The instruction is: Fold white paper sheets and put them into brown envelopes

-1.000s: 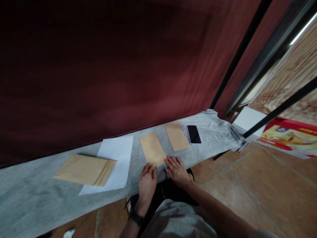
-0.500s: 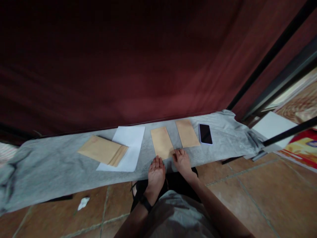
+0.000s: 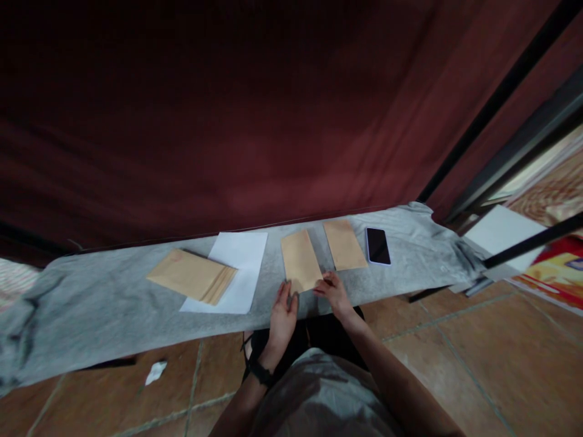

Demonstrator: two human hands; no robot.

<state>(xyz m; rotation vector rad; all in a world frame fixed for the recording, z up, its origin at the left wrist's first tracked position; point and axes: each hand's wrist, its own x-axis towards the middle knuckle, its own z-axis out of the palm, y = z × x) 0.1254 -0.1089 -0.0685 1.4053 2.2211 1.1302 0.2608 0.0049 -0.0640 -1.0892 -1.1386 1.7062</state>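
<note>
A brown paper envelope lies in front of me on the grey cloth, its near edge between my hands. My right hand pinches its near right corner between thumb and fingers. At the near left corner, my left hand has its fingers stretched out and thumb apart, touching the envelope's edge. A second brown envelope lies flat just to the right, untouched. Farther left, a fanned stack of brown envelopes rests partly on white paper.
A phone with a dark screen lies right of the envelopes. The grey cloth covers a narrow bench against a dark red curtain. A black metal bar slants up at the right. Crumpled white tissue is on the tiled floor.
The envelope between my hands has shifted slightly right and away from me. My left hand has moved to its near left corner, thumb now spread. The right hand keeps its corner.
</note>
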